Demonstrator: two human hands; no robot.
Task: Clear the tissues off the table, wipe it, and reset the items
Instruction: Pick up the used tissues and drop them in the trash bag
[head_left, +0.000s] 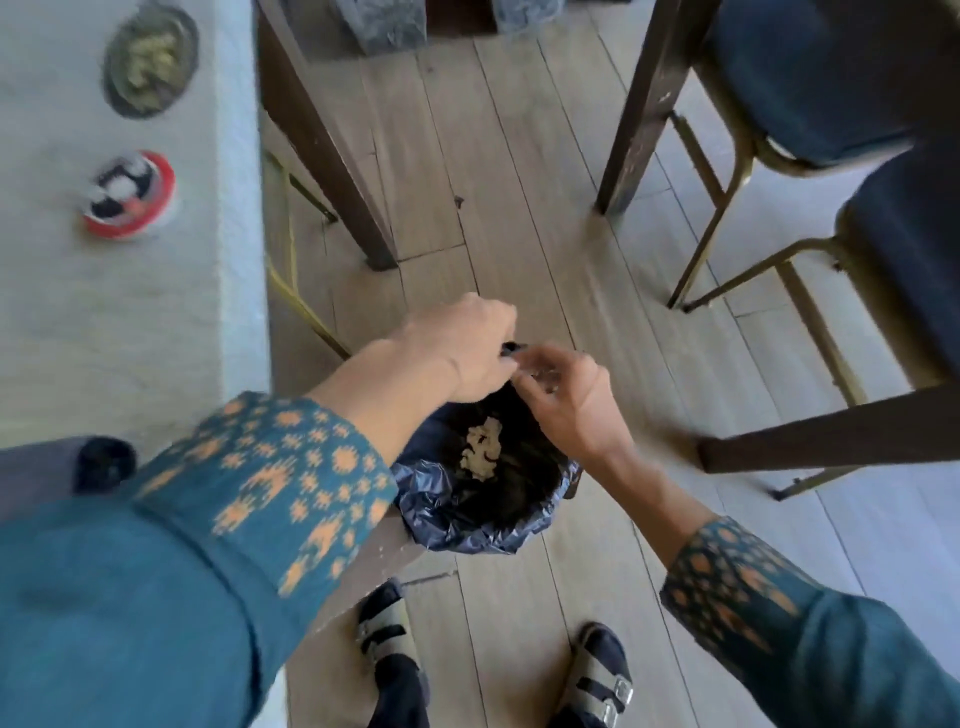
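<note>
Left hand (462, 348) curled gripping bin liner (457, 514) rim, right hand (563, 400) fingers loosely bent, hold unclear, tissue (482, 449) inside

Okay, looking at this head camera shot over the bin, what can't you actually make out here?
- Left hand: fingertips hidden behind its own knuckles at the bin liner rim.
- Right hand: motion blur; any held tissue unclear.
- Red-rimmed dish on the table: contents blurred.
- Bin body: covered by the liner and arms.
</note>
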